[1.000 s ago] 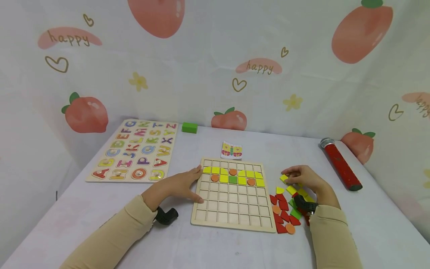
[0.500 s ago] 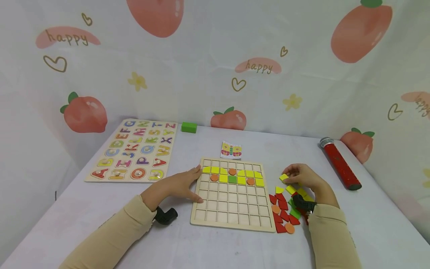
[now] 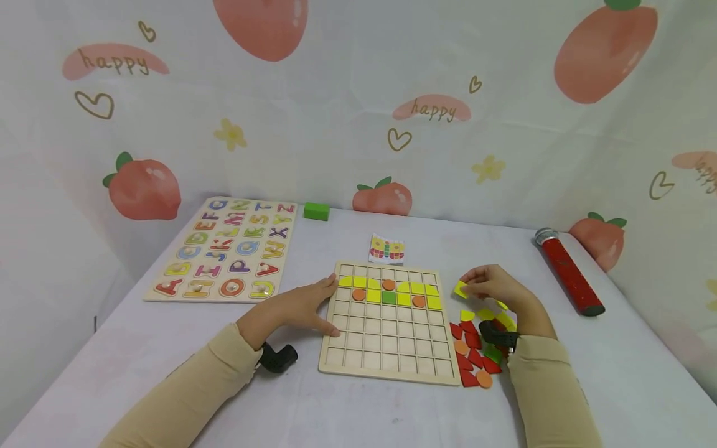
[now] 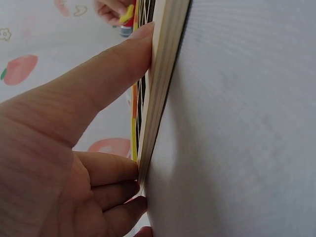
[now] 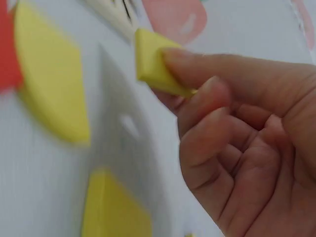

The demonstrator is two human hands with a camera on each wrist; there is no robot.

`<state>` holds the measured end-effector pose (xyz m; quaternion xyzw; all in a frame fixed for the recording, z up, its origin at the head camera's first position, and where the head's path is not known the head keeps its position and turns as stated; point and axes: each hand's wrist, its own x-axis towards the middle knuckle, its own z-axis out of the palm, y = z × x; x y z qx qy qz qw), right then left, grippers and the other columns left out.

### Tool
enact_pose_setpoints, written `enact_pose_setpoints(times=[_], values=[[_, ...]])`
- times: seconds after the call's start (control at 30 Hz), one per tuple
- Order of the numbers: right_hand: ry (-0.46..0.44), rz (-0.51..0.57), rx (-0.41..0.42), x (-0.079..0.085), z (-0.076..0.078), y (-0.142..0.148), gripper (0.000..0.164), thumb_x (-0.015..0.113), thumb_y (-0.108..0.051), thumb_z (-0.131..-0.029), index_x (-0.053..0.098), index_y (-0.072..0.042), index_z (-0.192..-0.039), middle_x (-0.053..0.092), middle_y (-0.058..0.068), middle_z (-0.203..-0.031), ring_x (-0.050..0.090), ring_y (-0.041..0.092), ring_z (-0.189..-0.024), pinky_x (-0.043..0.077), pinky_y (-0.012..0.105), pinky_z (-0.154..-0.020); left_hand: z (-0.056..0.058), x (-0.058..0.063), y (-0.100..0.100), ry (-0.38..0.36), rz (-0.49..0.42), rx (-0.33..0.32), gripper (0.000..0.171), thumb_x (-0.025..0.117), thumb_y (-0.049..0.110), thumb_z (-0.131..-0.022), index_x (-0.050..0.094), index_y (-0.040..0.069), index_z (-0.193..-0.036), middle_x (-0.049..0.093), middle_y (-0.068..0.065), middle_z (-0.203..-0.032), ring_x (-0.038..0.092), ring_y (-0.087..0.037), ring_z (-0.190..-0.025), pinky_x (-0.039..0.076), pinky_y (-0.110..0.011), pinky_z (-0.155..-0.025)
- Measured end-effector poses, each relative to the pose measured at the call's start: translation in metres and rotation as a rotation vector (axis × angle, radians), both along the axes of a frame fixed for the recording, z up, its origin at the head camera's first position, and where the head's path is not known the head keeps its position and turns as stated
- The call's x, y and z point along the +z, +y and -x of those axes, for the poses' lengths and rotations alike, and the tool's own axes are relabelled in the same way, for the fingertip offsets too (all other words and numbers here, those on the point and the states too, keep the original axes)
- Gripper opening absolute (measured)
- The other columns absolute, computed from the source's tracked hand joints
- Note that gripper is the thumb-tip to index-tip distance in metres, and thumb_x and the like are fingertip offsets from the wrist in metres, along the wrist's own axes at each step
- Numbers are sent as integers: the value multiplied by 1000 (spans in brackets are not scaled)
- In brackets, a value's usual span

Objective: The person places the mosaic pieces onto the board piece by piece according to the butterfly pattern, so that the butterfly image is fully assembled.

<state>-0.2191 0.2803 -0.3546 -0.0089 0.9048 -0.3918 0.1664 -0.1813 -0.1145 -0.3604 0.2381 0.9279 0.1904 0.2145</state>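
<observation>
My left hand (image 3: 295, 308) rests at the left edge of a wooden grid board (image 3: 372, 343). In the left wrist view its thumb (image 4: 116, 64) lies on the board's rim, and the other fingers touch the side. Two rows near the board's top hold yellow tiles, orange discs and a green square tile (image 3: 389, 297). Right of the board, my right hand (image 3: 500, 290) pinches a yellow tile (image 5: 154, 61) between thumb and fingers, lifted off the table. Below that hand lie loose yellow, red, green and orange pieces, partly hidden by the wrist; a yellow rounded tile (image 5: 52, 74) is among them.
Behind the board lies a small butterfly pattern card (image 3: 386, 249). An alphabet puzzle board (image 3: 190, 249) is at the left, with a green block (image 3: 316, 211) beside it. A red microphone (image 3: 568, 274) lies at the right. A printed curtain (image 3: 313, 124) hangs behind the table.
My right hand has lifted the yellow tile and carried it left, away from the loose pieces and closer to the board. The left hand stays at the board's edge.
</observation>
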Motion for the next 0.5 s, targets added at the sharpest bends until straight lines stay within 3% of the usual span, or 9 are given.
enact_pose_setpoints(times=[0.3, 0.5], values=[[-2, 157, 79, 10, 16, -35, 32, 65, -17, -88, 60, 7, -108, 63, -5, -75, 44, 10, -59, 43, 24, -57, 1, 0, 1, -5, -4, 4, 107, 75, 53, -71, 18, 8, -149, 6, -5, -158, 11, -21, -146, 18, -40, -118], [-12, 245, 157, 8, 22, -67, 29, 64, -14, -88, 60, 8, -106, 65, -3, -75, 52, 9, -60, 50, 24, -62, 2, -1, 1, -2, 3, 4, 107, 74, 53, -71, 17, 8, -149, 6, -4, -158, 11, -20, -146, 18, -40, -118]])
